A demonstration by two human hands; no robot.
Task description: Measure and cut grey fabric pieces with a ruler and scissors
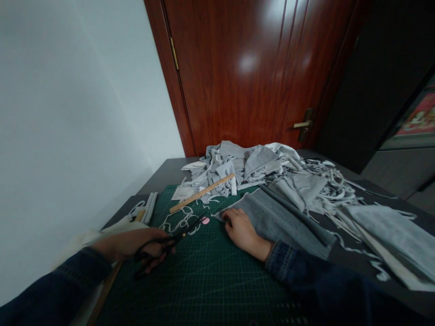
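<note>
Left hand [132,244] holds black scissors [173,240] pointing forward-right.

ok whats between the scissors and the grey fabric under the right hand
In the head view, a small pink scrap at the tip of the scissors, then bare green cutting mat up to the grey fabric.

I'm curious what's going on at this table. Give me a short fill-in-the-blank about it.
1. The left hand holds a pair of black ____.
2. The right hand rests on a piece of gray ____.
3. That piece partly covers a green ____ printed with grid lines.
4. A wooden ____ lies across the edge of the pile of gray fabric scraps.

Missing words: scissors; fabric; cutting mat; ruler.
</note>
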